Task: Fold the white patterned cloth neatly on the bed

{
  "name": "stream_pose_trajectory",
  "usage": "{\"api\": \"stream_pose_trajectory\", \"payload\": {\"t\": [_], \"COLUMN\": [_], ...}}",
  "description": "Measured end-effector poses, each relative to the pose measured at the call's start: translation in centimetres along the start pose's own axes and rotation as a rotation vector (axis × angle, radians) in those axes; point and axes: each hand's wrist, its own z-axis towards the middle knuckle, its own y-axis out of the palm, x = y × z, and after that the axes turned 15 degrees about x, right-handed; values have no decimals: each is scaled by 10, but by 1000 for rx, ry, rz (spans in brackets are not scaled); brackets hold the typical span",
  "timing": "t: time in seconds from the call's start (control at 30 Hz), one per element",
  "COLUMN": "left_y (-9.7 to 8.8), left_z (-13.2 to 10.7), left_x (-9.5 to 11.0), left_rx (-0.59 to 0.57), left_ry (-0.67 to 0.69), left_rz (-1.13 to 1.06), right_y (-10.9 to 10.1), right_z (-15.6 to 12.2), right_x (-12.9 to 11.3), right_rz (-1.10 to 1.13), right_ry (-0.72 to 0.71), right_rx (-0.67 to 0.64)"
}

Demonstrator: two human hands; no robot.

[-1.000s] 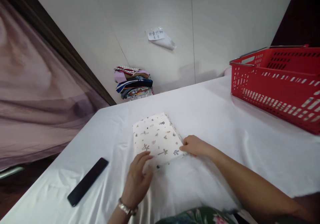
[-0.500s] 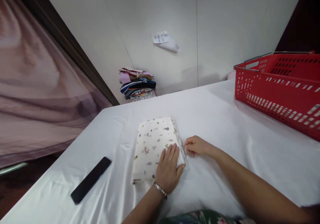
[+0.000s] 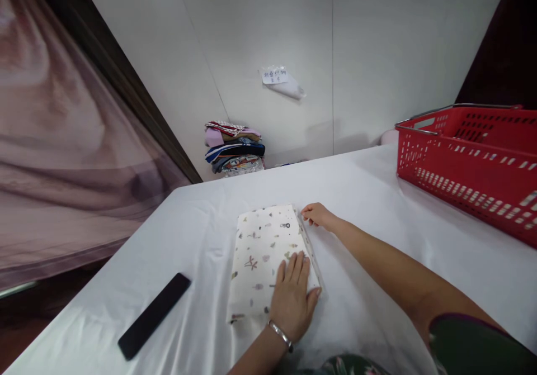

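Note:
A folded cream cloth point(image 3: 255, 252) with small printed figures lies flat on the white-covered table. On its lower right part rests my left hand point(image 3: 293, 297), palm down and open, with the fingers stretched out and a silver bracelet at the wrist. At the cloth's upper right edge is my right hand point(image 3: 318, 215), its fingers curled together in a pinch. Whether those fingertips hold the fabric edge is too small to make out.
A black phone-like slab point(image 3: 154, 316) lies to the left on the white sheet point(image 3: 201, 229). A red basket point(image 3: 465, 168) stands at the right. Beyond the far edge are stacked folded clothes point(image 3: 235, 148) by the wall; a pink curtain point(image 3: 75, 140) hangs at left.
My right hand has moved up along the cloth's right edge, from its middle to near the top corner. My left hand stays flat on the cloth. The whole view has shifted slightly.

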Motion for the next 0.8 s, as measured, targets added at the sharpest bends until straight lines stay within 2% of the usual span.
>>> {"api": "stream_pose_trajectory", "payload": {"t": [0.23,0.6,0.8], "left_y": [-1,-1,0], "left_z": [2,2,2], "left_x": [-2,-4,-6], "left_rx": [-16,-45,-62], "left_ry": [-8,-9,-10], "left_rz": [-28,-48,-60], "right_y": [20,28,32], "right_z": [33,49,54], "right_x": [-5,-18,-16], "right_rz": [-13,-85,-157], "right_ry": [34,-9,-125], "right_rx": [61,-5,34]}}
